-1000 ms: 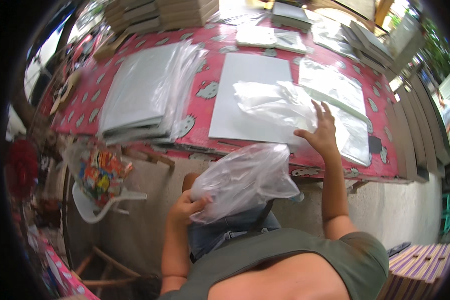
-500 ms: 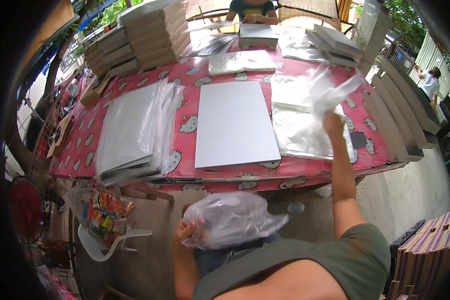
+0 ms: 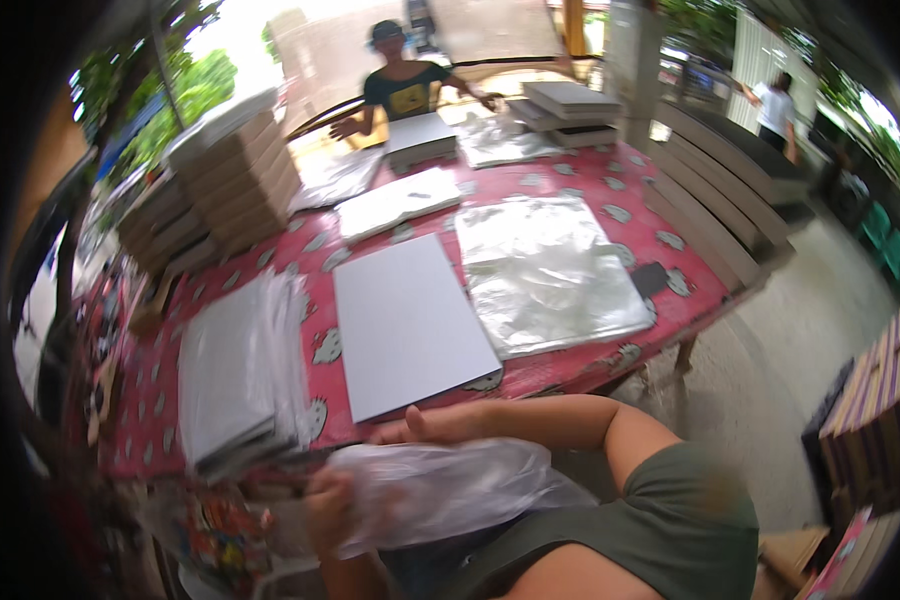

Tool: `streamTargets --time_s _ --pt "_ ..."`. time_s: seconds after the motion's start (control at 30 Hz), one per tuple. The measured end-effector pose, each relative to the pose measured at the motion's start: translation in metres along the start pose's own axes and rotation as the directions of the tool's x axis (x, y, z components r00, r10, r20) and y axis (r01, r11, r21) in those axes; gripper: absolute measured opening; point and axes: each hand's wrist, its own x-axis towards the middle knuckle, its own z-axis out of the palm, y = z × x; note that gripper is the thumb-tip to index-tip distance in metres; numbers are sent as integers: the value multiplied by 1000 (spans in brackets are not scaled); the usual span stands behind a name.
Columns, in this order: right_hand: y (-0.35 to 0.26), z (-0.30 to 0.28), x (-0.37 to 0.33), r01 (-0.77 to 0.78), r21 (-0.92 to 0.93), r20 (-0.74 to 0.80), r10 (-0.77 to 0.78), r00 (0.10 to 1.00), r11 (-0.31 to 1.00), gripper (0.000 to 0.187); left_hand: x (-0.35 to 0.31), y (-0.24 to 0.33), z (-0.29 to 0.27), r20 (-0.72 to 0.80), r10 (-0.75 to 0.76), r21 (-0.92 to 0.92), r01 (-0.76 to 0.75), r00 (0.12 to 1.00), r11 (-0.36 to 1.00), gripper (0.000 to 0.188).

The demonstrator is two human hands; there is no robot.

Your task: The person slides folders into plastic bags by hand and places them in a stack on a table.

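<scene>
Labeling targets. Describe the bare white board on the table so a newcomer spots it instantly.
On the red patterned table, look at the near edge, dead centre. The white board lies flat and alone, between the wrapped stack and the clear bags. Only it is unwrapped and matte.

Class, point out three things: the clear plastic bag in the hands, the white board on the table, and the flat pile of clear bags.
clear plastic bag [image 3: 450, 490], head view, crumpled middle
white board [image 3: 408, 322], head view, centre of face
pile of clear bags [image 3: 545, 270], head view, top sheet

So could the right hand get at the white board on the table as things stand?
Probably yes. The right hand lies at the near table edge, just below the white board, with nothing between them. It rests on the clear bag that the left hand grips, so it would have to leave that.
</scene>
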Motion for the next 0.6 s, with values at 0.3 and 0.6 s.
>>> streamTargets --time_s 0.3,0.6 --pt "-50 46 -77 546 207 -325 -470 821 812 29 -4 -2 -38 108 -122 375 73 987 924 21" --pt "13 5 -85 -180 -386 -332 46 942 905 12 -3 15 -59 -18 299 -160 -298 954 941 21"
